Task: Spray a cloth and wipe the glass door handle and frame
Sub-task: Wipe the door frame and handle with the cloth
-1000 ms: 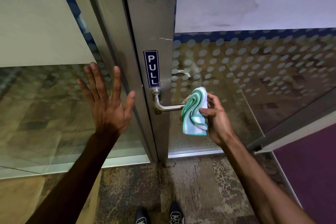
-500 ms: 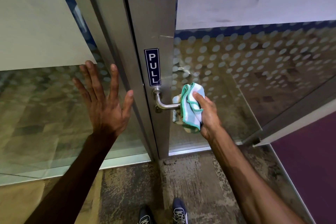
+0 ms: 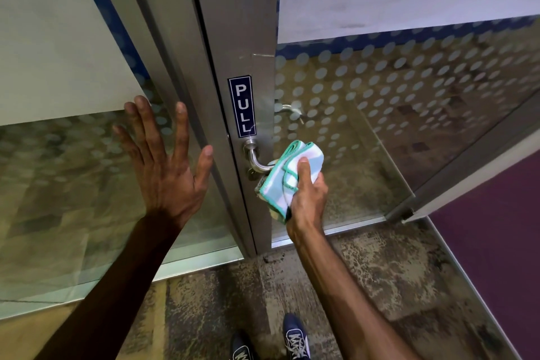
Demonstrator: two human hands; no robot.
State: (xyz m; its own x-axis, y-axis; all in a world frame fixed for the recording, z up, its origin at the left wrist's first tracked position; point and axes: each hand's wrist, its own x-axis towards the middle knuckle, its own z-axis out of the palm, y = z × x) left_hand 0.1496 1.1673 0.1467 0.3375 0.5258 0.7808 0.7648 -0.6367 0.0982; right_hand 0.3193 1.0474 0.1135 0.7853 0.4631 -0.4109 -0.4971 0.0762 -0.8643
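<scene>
A folded white cloth with teal edging (image 3: 287, 175) is wrapped over the lever of the metal door handle (image 3: 254, 156), and my right hand (image 3: 306, 193) grips both, thumb on top of the cloth. Only the handle's bend and round base show; the lever's end is hidden under the cloth. The handle sits on the brushed-metal door frame (image 3: 242, 23), just below a blue PULL sticker (image 3: 242, 106). My left hand (image 3: 165, 166) rests flat with fingers spread against the glass panel (image 3: 58, 178) left of the frame. No spray bottle is in view.
The glass door (image 3: 409, 96) to the right has a white-dot film and stands ajar. A second handle (image 3: 289, 110) shows through the glass on its far side. My two blue shoes (image 3: 295, 342) stand on worn carpet near the frame. Purple flooring (image 3: 496, 242) lies at right.
My right hand has carried the cloth from the lever's free end leftward along it and closed over the lever. My left hand has stayed flat on the glass.
</scene>
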